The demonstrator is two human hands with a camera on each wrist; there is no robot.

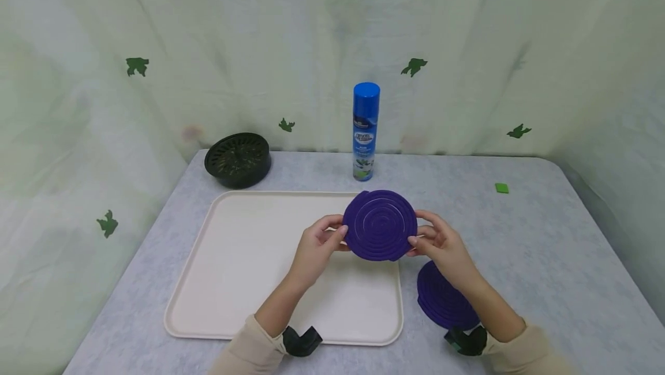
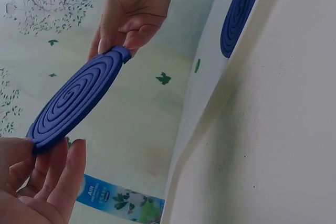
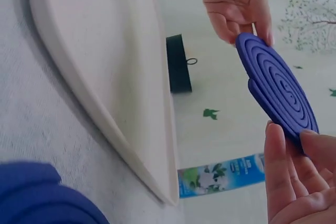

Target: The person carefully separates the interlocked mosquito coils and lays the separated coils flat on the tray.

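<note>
Both hands (image 1: 318,243) (image 1: 443,246) pinch opposite edges of a raised purple coil (image 1: 380,225).

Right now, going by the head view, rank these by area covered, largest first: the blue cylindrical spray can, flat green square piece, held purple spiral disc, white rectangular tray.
1. White rectangular tray
2. Held purple spiral disc
3. Blue cylindrical spray can
4. Flat green square piece

Left arm (image 1: 282,304) is angled toward one o'clock, right arm (image 1: 494,307) toward eleven; pinches are formed by left hand (image 1: 318,246) and right hand (image 1: 445,251).
</note>
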